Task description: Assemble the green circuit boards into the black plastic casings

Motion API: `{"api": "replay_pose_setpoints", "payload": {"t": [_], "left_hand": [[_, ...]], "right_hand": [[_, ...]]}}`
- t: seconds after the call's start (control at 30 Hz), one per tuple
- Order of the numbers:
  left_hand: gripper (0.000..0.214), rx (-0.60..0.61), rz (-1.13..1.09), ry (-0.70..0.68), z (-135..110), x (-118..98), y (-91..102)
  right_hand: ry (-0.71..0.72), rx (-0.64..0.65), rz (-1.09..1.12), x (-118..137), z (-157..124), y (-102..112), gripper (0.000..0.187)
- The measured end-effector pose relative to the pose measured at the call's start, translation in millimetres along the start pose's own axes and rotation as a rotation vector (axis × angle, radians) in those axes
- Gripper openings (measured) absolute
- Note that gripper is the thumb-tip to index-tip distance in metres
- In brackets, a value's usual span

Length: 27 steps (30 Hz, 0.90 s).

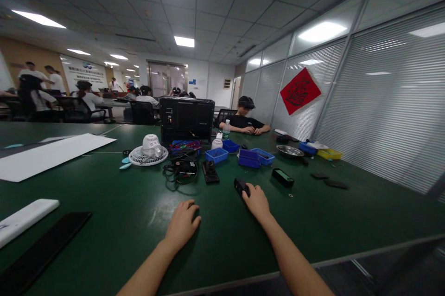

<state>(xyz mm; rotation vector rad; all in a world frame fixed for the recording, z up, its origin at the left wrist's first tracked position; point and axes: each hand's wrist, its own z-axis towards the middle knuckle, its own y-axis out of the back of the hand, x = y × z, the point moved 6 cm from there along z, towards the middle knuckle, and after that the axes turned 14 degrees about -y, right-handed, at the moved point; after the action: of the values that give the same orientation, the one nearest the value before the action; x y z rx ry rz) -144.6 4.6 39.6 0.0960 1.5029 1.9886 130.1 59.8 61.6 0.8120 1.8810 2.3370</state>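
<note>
On the green table, my left hand rests with its fingers loosely spread and nothing in them. To its right, my right hand has its thumb and fingers on the near end of a small black oblong object, whose exact kind I cannot make out. A black box with a green face lies to the right of that hand. Beyond my left hand sit a black device on a flat base and a black unit with coiled cables.
Blue bins and a purple-blue bin stand ahead, before a black computer case. White fan parts lie left of them. A metal dish and yellow tray are at right. A person sits across the table.
</note>
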Motion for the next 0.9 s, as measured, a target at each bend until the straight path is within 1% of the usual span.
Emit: {"api": "replay_pose_setpoints", "payload": {"t": [0.17,0.27,0.37,0.5,0.57,0.67,0.73,0.9], "left_hand": [[0.032,0.004,0.008,-0.003,-1,-1,0.2],[0.032,0.007,0.015,-0.015,0,-2,-0.2],[0.032,0.009,0.021,-0.021,0,-2,-1.0],[0.032,-0.002,0.026,-0.031,0,-1,-1.5],[0.032,-0.003,0.026,-0.033,0,-1,-1.7],[0.032,0.008,0.019,-0.02,-1,-1,-1.7],[0.031,0.007,0.016,-0.02,-1,-2,-0.9],[0.03,0.011,0.015,-0.024,-1,-3,0.5]], "right_hand": [[-0.203,0.12,0.152,-31,18,4,0.044],[-0.288,0.132,0.135,-49,25,7,0.049],[-0.345,0.138,0.123,-58,28,8,0.058],[-0.33,0.142,0.14,-56,26,7,0.07],[-0.3,0.126,0.117,-52,23,5,0.072],[-0.28,0.09,0.052,-49,20,5,0.067],[-0.29,0.089,0.027,-49,19,4,0.062],[-0.311,0.104,0.096,-53,22,7,0.058]]}}
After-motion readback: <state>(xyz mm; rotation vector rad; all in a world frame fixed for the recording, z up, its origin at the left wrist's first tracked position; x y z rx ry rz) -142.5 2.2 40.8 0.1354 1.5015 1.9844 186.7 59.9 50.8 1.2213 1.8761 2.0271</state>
